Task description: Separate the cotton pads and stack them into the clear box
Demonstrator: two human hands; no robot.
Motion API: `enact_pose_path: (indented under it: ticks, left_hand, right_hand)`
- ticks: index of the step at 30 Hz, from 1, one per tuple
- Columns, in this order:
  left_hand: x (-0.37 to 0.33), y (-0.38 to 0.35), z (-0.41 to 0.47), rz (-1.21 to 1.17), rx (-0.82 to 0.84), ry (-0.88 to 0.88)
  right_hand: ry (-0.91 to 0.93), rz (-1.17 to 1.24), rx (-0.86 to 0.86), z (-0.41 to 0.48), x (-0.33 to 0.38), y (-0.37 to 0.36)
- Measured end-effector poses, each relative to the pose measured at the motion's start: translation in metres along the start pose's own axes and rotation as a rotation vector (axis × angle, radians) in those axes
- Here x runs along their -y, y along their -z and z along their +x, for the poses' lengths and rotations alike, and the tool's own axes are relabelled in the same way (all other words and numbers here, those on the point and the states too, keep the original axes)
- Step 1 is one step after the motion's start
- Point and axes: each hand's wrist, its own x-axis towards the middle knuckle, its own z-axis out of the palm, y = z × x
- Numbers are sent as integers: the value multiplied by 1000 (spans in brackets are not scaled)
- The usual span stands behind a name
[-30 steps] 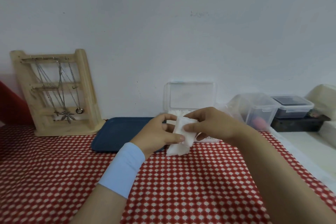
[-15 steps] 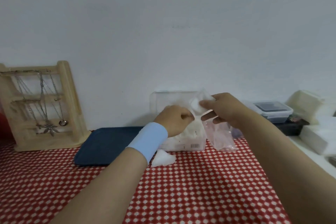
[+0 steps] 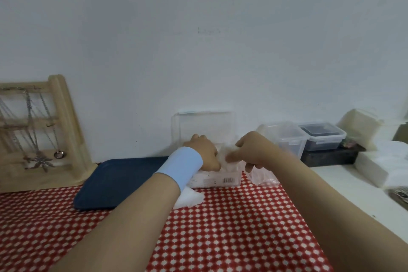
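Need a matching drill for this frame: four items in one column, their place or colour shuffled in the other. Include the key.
Things:
1 tray
2 necklace stand
3 loose cotton pads
4 dark-lidded container

Place or colour:
A on the checked cloth, just in front of the clear box
B rightmost of the four
C dark blue, left of the clear box
D wooden, far left

Pairs: 1-C, 2-D, 3-A, 4-B
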Motion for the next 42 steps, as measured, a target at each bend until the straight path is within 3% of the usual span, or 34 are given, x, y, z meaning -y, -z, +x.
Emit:
enact_pose_path:
  ticks: [7, 17, 20, 23, 27, 33, 37, 39, 42]
  left_hand:
    - [10, -7, 4, 80, -32, 27]
    - [22, -20, -16, -60, -72, -61]
    - [23, -23, -19, -101, -91, -75]
    - [31, -27, -21, -142, -115, -112]
    - [36, -35, -25, -146, -155, -138]
    - [38, -41, -32, -215, -188, -166]
    - [46, -47, -33, -177, -231, -131]
    - [42, -53, -32, -119, -185, -114]
    - [37, -58, -29, -50, -141, -110]
  right_hand:
    - [6, -548, -151, 8, 22, -19]
    - [-65, -842, -177, 16, 39, -37]
    - [-117, -790, -137, 18, 36, -48]
    - [-168, -568, -30, 20, 34, -41]
    - [-36, -495, 174, 11, 41, -27]
    - [-99, -319, 108, 9, 29, -37]
    - [36, -289, -278, 1, 13, -48]
    - [204, -377, -257, -4, 10, -67]
    - [334, -454, -76, -1, 2, -84]
